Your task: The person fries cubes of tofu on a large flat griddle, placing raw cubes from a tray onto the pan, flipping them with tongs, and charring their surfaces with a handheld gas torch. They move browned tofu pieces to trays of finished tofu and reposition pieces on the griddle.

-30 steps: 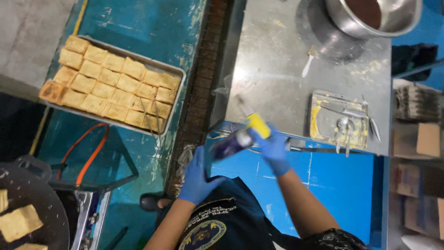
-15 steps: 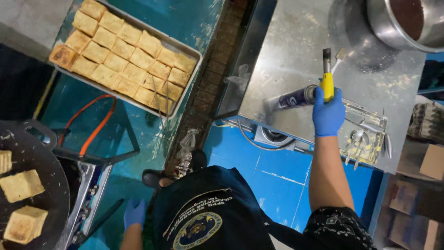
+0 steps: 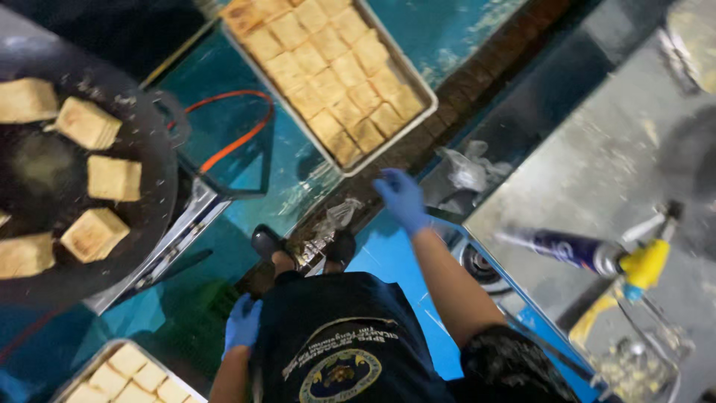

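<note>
Right hand (image 3: 403, 200) in blue glove, released, fingers loose, holding nothing. It hangs in the air between the steel worktop (image 3: 597, 179) and the near corner of the metal tray (image 3: 429, 97) of golden-brown fried tofu blocks (image 3: 335, 67); closest thing is that tray corner, not touching it.

Left hand (image 3: 242, 325), also blue-gloved, down at my side by my hip, fingers relaxed, gripping nothing. Nearest item: a second tray of tofu blocks (image 3: 127, 373) at lower left, near but apart.

Gas canister (image 3: 567, 250), dark blue, lies on its side on the worktop with the yellow torch head (image 3: 645, 265) attached at its far end. Well clear of my right hand. Just beside the torch head, a clear tray with utensils (image 3: 634, 358), blurred.

Left side: large dark round pan (image 3: 142, 142) with several tofu blocks (image 3: 95, 233) spaced apart in it. An orange hose (image 3: 246, 134) loops on the teal floor between pan and upper tray. Crumpled clear plastic bag (image 3: 466, 168) at the worktop edge. My feet in dark shoes (image 3: 268, 242) are on the floor below.
</note>
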Tool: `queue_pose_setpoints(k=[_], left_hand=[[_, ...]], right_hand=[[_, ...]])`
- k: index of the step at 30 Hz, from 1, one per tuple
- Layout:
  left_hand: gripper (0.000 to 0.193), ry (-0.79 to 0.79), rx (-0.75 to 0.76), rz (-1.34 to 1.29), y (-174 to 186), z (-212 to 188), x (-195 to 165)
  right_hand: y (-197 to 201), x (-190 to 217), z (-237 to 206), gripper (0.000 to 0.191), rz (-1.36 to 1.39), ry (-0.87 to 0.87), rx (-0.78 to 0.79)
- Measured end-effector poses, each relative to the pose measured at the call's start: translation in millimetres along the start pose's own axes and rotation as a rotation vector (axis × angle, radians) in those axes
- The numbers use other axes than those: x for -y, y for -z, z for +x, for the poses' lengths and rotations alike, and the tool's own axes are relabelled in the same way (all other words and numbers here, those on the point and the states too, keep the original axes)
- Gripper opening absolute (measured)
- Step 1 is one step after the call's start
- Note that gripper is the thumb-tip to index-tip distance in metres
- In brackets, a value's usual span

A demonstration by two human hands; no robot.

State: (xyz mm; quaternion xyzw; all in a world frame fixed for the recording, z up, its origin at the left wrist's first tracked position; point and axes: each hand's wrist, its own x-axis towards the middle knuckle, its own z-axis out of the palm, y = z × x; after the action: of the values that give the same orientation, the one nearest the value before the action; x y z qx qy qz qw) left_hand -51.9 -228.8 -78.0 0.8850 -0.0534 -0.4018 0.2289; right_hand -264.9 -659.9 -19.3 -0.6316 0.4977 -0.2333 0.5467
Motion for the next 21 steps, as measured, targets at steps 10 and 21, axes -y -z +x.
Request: queue_pose_setpoints(k=[10, 21], left_hand=[[0.055, 0.240, -0.194, -0.247, 6, -103, 105], [0.059, 0.341, -0.442, -0.230, -17, -162, 126]], right_hand=[[-169, -20, 79, 0.096, -0.498, -0.639, -0.125], [-144, -28, 79, 0.035, -1.678, 0.078, 0.443]])
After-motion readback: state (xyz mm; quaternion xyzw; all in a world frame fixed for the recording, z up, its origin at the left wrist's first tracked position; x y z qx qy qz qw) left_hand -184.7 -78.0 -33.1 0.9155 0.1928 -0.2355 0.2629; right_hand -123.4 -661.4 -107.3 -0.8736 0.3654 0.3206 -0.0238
